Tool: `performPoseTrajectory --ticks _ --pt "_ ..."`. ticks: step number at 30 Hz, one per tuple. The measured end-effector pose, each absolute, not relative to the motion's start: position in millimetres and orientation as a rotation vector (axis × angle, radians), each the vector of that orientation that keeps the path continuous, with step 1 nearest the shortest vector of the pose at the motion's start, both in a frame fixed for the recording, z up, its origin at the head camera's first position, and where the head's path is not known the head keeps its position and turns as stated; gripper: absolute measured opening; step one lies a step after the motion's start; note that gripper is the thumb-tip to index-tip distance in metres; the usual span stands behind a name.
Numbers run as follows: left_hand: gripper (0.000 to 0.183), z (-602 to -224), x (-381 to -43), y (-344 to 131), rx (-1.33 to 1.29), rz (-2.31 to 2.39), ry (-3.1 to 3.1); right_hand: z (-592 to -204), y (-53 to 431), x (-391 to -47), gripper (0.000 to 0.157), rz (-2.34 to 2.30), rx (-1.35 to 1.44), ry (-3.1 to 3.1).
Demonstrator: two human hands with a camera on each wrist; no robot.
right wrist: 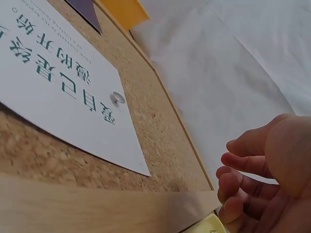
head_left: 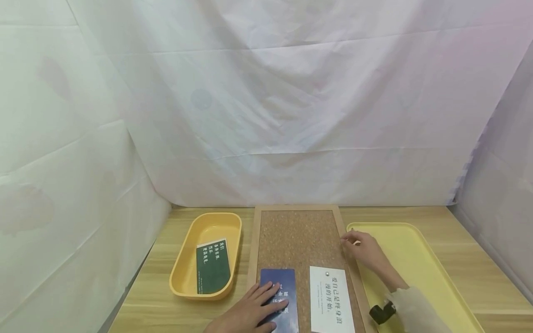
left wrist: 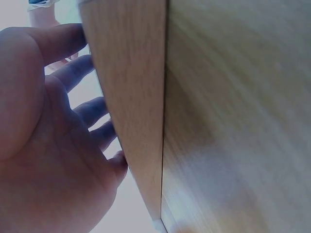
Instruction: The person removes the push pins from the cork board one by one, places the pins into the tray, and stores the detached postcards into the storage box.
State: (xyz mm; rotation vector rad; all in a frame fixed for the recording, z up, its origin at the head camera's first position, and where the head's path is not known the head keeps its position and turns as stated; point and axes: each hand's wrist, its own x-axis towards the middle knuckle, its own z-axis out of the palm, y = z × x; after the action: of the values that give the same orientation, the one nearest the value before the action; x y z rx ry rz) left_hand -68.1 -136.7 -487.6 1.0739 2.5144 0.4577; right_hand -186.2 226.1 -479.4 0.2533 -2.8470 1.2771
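Note:
My left hand (head_left: 254, 307) rests with spread fingers on a dark blue card (head_left: 287, 282) with white writing, which lies on the left part of a cork board (head_left: 300, 236). In the left wrist view its fingers (left wrist: 99, 109) reach over the board's wooden frame (left wrist: 129, 97). A white card (head_left: 329, 296) with green writing lies to the right, a clear pushpin (right wrist: 117, 98) near its top edge. My right hand (head_left: 366, 252) hovers by the board's right edge and the tray's far left corner. Its fingers (right wrist: 231, 184) are loosely bent, with nothing visible between them.
An orange-yellow bin (head_left: 179, 277) stands left of the board and holds a dark green card (head_left: 214, 270). A pale yellow tray (head_left: 424, 268) lies along the board's right side. White cloth (head_left: 291, 101) hangs behind and beside the wooden table (head_left: 145, 296).

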Motion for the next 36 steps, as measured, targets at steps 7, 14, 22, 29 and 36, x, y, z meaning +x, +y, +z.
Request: performPoseTrajectory --ticks 7,14,22,29,36 --pt "0.053 -489 -69 -136 0.989 0.485 2.473 -482 216 -183 0.015 1.278 0.231 -2.873" --pt "0.053 -488 -69 -136 0.971 0.482 2.471 -483 201 -177 0.014 1.34 0.262 -2.893" --pt "0.053 -487 -69 -136 0.95 0.484 2.462 -486 186 -171 0.012 1.398 0.328 -2.886" --pt "0.053 -486 -69 -136 0.986 0.455 2.478 -486 179 -169 0.012 1.476 0.42 -2.875" --pt "0.053 -487 -69 -135 0.959 0.456 2.472 -487 172 -167 0.015 1.484 0.53 -2.86"
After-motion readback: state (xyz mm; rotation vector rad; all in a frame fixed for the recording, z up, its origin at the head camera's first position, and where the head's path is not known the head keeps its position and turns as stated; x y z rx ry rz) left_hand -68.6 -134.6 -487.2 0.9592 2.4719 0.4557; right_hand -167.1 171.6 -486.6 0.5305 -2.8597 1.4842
